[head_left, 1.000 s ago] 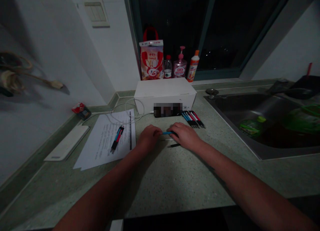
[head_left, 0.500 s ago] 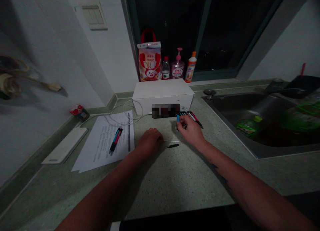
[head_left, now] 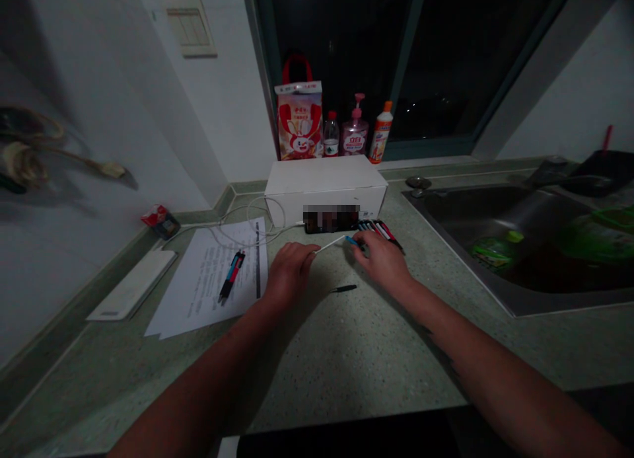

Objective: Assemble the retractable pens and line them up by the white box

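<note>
Between the thumb and fingers of my left hand [head_left: 290, 271] is a thin white pen refill [head_left: 329, 244], slanting up to the right. Its far end is close to a blue pen part [head_left: 351, 240] pinched in my right hand [head_left: 380, 256]; whether the two touch I cannot tell. Below them a short black pen part [head_left: 345, 288] with a thin end lies on the counter [head_left: 317, 365]. Several pens [head_left: 389, 233] are beside my right hand, partly hidden by it. Black pens with blue and red parts [head_left: 232, 276] rest on printed sheets [head_left: 198, 293] to the left.
A phone [head_left: 331, 220] on a white cable leans against a white box [head_left: 324, 177]. A flat white device [head_left: 133, 286] and a small red-and-dark packet [head_left: 160, 221] are at the left. The sink [head_left: 505, 303] is to the right; bottles [head_left: 354, 137] stand behind the box.
My left hand has lifted the refill from near the counter and tilted it up toward the blue part. My right hand has turned the blue part from upright to slanted.
</note>
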Motion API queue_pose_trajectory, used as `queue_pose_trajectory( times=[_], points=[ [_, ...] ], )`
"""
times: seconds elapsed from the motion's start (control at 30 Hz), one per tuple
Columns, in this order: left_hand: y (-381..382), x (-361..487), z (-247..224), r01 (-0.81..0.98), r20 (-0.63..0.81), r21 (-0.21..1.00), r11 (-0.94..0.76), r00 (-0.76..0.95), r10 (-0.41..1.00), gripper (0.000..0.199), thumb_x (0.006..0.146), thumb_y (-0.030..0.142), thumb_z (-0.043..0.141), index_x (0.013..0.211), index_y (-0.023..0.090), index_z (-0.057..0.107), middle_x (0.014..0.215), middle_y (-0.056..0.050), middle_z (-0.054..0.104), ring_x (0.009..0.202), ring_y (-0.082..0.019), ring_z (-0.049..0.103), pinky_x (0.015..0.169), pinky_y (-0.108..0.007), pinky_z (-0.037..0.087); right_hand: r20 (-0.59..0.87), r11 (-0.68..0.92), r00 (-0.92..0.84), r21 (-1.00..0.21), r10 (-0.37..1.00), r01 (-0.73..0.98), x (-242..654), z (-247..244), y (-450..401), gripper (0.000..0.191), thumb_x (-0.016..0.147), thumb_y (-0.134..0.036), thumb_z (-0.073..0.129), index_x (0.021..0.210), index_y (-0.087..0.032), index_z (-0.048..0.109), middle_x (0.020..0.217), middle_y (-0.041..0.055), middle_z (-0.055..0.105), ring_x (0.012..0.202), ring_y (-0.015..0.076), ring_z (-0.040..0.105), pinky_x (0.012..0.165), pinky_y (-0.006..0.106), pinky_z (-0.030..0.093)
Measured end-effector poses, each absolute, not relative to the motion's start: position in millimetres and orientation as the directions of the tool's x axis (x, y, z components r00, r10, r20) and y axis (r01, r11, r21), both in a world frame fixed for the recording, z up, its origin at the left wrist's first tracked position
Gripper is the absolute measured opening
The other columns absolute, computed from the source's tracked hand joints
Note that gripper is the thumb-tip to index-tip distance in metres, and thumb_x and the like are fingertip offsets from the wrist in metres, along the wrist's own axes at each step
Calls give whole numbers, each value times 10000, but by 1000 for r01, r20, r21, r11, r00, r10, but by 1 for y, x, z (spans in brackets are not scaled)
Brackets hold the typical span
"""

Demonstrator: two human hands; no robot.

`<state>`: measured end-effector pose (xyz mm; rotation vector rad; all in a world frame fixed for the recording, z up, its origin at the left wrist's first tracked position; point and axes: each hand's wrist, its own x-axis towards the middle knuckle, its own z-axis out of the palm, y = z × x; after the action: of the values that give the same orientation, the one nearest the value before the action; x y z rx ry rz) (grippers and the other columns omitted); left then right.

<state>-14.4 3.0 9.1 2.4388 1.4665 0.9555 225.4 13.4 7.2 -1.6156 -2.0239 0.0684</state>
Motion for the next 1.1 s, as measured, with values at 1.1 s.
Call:
queue_pose_trajectory(
  times=[1.1],
  points=[
    [-2,-5,0,739,595,444,-506,179,784,393,932,299,711,1299,202,611,1236,-110,701,1159,-275,621,1020,-440,488,462,432,-201,-472,864,768,217,2,9,485,948,-160,517,1432,-185,544,1292,128,708,1084,264,692,940,390,535]
  ],
)
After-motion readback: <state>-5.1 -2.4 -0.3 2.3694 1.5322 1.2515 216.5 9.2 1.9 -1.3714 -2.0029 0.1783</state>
